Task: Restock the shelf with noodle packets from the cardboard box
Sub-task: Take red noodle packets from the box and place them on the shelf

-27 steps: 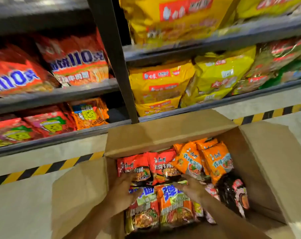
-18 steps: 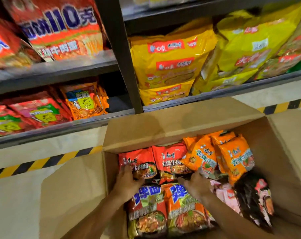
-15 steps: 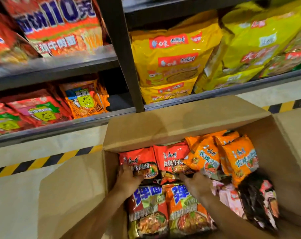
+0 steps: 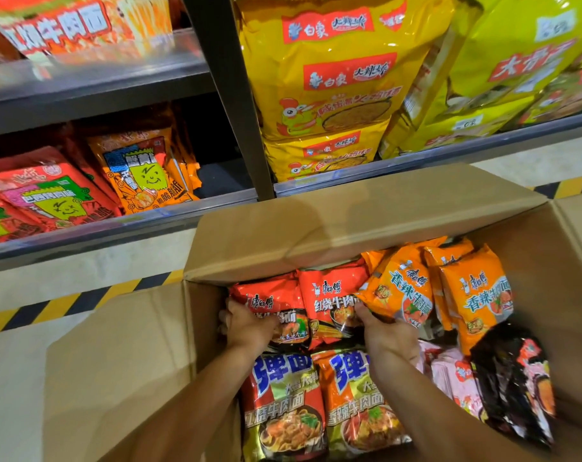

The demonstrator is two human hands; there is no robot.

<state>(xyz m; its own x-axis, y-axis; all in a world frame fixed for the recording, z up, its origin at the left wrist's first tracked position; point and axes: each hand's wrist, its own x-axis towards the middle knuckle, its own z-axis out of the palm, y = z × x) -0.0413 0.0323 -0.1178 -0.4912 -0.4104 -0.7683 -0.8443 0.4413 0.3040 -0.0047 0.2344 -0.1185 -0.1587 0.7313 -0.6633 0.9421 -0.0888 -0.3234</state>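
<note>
A pale floor with a yellow-and-black hazard stripe (image 4: 63, 305) ran along the foot of a dark metal shelf (image 4: 93, 81), and an open cardboard box (image 4: 349, 221) stood on that floor right in front of it; its flaps were spread outward, the far one leaning toward the shelf edge.

Inside the box, the left hand (image 4: 249, 325) was curled around the left edge of a red noodle packet (image 4: 276, 301), fingers closed over the wrapper and thumb on its face; the right hand (image 4: 387, 335) had its fingers bent and pressed in at the right side of a second red packet (image 4: 332, 301), where that packet met an orange packet (image 4: 402, 288); whether the right hand truly gripped the red one or only rested against it could not be told. Both forearms reached in from the near edge of the box.

Nearer than the hands lay two packets with large blue characters (image 4: 283, 405), side by side and flat; to the right of the orange packet stood further orange packets (image 4: 476, 295), tilted; below those lay pink packets (image 4: 452, 378) and a black packet (image 4: 512, 385), the last one blurred.

On the lowest shelf board at the left sat red and orange snack bags with cartoon faces (image 4: 139, 171); right of the upright post (image 4: 229, 95) were big yellow bags (image 4: 332, 78), stacked and leaning, with more yellow-green bags (image 4: 502, 71) beside them; the board above at the left held red bags (image 4: 66, 25), too blurred to read.
</note>
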